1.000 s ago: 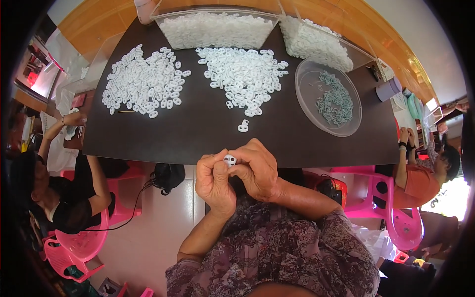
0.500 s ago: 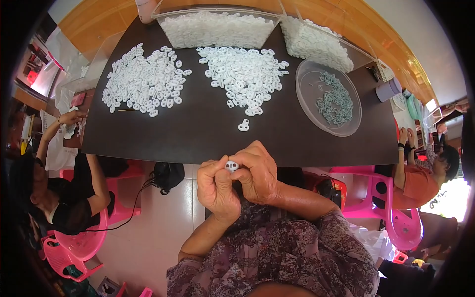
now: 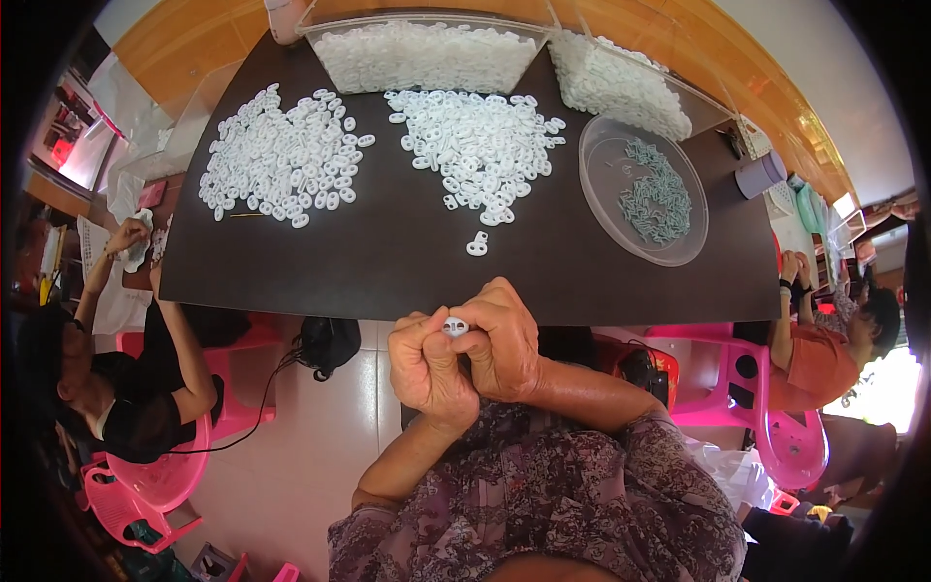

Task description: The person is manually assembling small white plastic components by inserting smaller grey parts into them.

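Observation:
A small white oval plastic cord lock with two dark holes is pinched between my hands, just off the table's near edge. My left hand grips its left side with thumb and bent fingers. From the right, my right hand closes on the same piece with thumb and index finger; its other fingers are curled. On the table ahead lie two loose white cord lock parts, touching each other. Beyond them spreads a heap of white cord lock parts, with another heap to its left.
A round clear tray at the right holds small grey-green pieces, seemingly springs. Clear bins of white parts line the dark table's back. A thin yellowish stick lies by the left heap. Other people sit at both sides.
The held cord lock has tilted slightly between my fingers, and my hands have shifted only a little. At the left, another person's hand has moved.

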